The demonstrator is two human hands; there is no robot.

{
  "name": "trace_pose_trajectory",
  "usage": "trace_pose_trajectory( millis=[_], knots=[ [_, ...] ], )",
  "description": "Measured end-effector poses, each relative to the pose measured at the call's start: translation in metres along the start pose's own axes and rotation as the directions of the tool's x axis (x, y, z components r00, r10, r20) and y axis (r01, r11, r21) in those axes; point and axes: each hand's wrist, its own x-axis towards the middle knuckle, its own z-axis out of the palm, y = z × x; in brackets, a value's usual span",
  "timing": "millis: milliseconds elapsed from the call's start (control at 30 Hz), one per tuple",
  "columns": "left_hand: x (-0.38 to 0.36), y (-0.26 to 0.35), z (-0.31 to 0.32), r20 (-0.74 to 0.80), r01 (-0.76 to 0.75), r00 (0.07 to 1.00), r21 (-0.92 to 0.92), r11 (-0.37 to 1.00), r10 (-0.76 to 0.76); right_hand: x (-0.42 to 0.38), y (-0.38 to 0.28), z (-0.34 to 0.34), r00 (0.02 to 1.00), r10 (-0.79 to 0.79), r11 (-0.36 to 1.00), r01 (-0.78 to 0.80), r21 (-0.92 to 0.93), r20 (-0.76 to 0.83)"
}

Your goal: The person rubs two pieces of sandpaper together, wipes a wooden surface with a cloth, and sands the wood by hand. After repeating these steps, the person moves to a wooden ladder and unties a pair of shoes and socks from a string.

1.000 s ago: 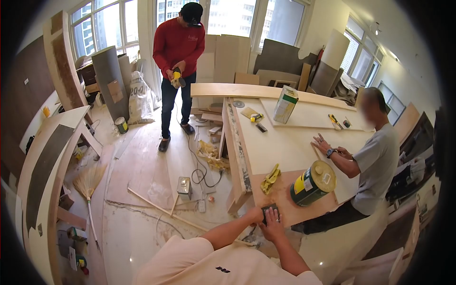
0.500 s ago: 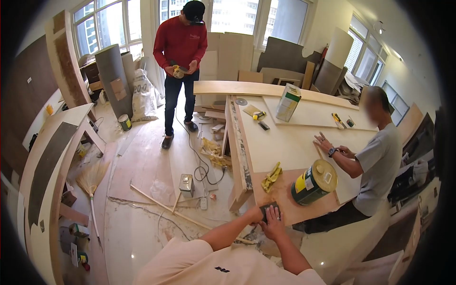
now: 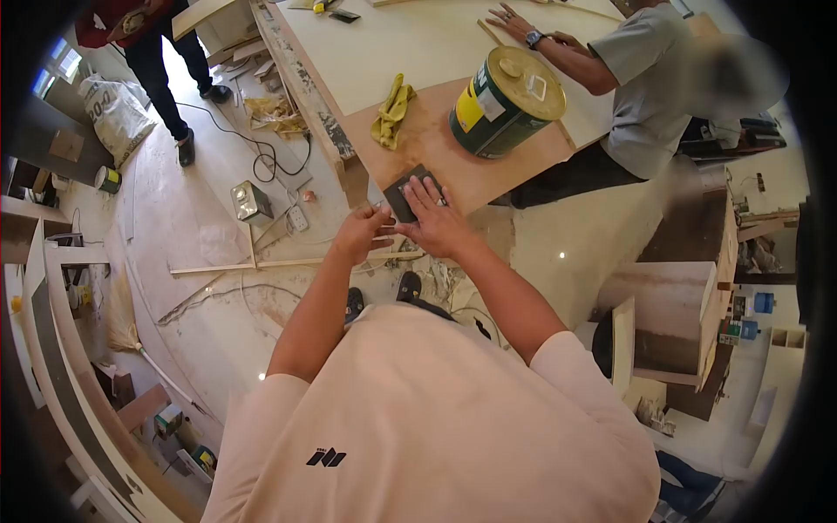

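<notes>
A dark square sheet that looks like sandpaper point(image 3: 398, 202) lies at the near corner of the brownish wooden panel point(image 3: 440, 109). My right hand point(image 3: 433, 216) rests flat on it, fingers stretched over its right part, a ring showing on one finger. Just left of that corner is my left hand point(image 3: 364, 234), its fingers loosely bent and apart, fingertips right at the sheet's edge. A crumpled yellow glove or cloth point(image 3: 392, 113) lies farther up the panel. Beside it stands a large dark green and yellow can point(image 3: 507, 103) with a metal lid.
A co-worker in a grey shirt point(image 3: 649, 105) leans at the table's right side, one hand spread on the pale board point(image 3: 392, 52). Another person in dark trousers point(image 3: 166, 70) stands at the upper left. A square tin point(image 3: 251, 203), cords and wood strips point(image 3: 288, 263) lie on the floor.
The view has tipped down and turned right. My left hand has moved off the top of the sheet to its left edge; my right hand remains on the sheet.
</notes>
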Motion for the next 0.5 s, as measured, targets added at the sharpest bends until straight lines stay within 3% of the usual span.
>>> trace_pose_trajectory(
  millis=[200, 400, 500],
  knots=[
    [0.015, -0.007, 0.009, -0.127, -0.096, 0.987, 0.014, 0.995, 0.097, 0.002, 0.001, 0.002, 1.0, -0.002, 1.0, 0.002, -0.029, 0.009],
    [0.012, 0.003, 0.017, -0.112, -0.052, 0.993, -0.032, 0.998, 0.048, 0.004, 0.001, -0.003, 0.999, 0.008, 1.0, -0.008, -0.005, 0.046],
    [0.015, 0.007, 0.028, -0.205, -0.058, 0.975, 0.12, 0.991, 0.082, -0.001, 0.0, -0.004, 0.999, 0.009, 1.0, -0.009, -0.006, 0.049]
  ],
)
